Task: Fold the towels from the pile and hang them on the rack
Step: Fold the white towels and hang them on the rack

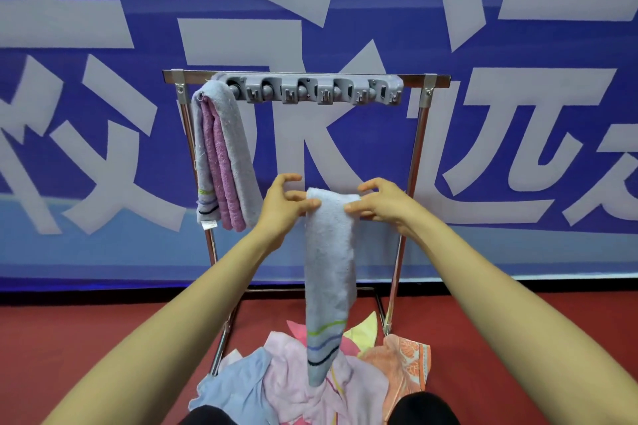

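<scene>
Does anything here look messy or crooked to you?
Slightly. The grey and pink towels hung on the metal rack are bunched at its left end and slant sideways. The long pale blue striped towel pinched by the left hand and right hand trails its lower end into the crumpled towel pile on the red floor.

Pale towels against blue banner [155, 28] with light grey lettering, over red floor [69, 328].
Centre: blue-grey towel [329, 252], striped green, blue and black low down. Upper left: grey and mauve-pink hung towels [224, 155]. Bottom: pile [297, 376] in pink, light blue, yellow, patterned orange.
</scene>
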Motion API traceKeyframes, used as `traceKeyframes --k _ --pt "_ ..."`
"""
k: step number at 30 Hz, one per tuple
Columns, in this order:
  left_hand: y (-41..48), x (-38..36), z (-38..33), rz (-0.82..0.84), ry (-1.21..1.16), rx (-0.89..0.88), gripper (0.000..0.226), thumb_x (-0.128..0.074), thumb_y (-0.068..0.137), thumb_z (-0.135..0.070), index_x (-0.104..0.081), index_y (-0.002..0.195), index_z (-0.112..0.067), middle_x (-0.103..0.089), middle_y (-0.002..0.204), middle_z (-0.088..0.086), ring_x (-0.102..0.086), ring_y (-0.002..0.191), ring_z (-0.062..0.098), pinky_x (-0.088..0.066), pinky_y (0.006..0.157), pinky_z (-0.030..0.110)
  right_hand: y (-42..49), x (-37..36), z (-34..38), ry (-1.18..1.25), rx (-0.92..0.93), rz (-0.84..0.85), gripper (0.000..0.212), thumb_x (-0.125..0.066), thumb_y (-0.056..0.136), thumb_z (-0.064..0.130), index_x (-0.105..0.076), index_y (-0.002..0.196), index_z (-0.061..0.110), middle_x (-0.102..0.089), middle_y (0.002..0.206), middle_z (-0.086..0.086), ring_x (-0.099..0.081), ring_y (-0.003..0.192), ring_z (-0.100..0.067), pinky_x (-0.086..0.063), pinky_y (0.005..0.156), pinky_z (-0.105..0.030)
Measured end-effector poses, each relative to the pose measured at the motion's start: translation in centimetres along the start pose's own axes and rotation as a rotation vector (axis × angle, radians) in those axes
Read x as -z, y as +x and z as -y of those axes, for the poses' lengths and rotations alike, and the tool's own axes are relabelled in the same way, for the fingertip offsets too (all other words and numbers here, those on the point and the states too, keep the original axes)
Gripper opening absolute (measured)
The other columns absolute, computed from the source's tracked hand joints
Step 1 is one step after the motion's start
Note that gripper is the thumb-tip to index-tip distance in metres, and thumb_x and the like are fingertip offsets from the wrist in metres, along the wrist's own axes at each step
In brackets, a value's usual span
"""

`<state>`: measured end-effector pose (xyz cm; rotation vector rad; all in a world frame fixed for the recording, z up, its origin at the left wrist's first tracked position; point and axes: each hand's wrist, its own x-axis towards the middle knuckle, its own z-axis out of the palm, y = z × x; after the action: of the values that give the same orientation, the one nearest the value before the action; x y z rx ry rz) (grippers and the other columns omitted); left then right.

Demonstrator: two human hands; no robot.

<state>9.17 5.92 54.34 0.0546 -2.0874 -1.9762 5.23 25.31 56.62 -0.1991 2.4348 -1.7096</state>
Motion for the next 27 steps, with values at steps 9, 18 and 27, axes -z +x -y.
traceKeyframes --k 9,18,27 --pt "0.5 0.3 -0.1 0.119 -0.055 0.014 0.053 -0.067 0.086 -0.003 -0.045 0.13 -0.019 -0.07 0.104 0.009 -0.066 0.098 0.019 -0.051 0.09 0.032 0.3 0.0 0.7 0.012 0.072 -0.073 0.027 -0.062 0.081 0.001 -0.057 0.103 0.017 -0.065 0.106 -0.019 -0.057 0.083 -0.022 -0.051 0.091 -0.048" --pt "0.4 0.0 0.6 0.084 -0.052 -0.013 0.048 -0.071 0.08 0.001 -0.055 0.121 -0.019 -0.069 0.079 -0.004 -0.066 0.083 0.009 -0.052 0.081 0.027 0.0 0.2 0.9 -0.252 0.062 -0.058 0.043 -0.074 0.076 0.015 -0.052 0.113 0.016 -0.06 0.103 -0.005 -0.061 0.091 -0.018 -0.052 0.076 -0.029" --pt "1.8 0.0 -0.2 0.124 0.212 -0.032 0.044 -0.062 0.09 -0.006 -0.045 0.128 -0.021 -0.058 0.08 0.004 -0.058 0.081 0.016 -0.051 0.089 0.037 0.3 -1.1 0.1 -0.144 0.079 -0.044 0.025 -0.074 0.074 0.009 -0.062 0.092 0.021 -0.064 0.105 -0.007 -0.062 0.101 -0.021 -0.053 0.092 -0.041"
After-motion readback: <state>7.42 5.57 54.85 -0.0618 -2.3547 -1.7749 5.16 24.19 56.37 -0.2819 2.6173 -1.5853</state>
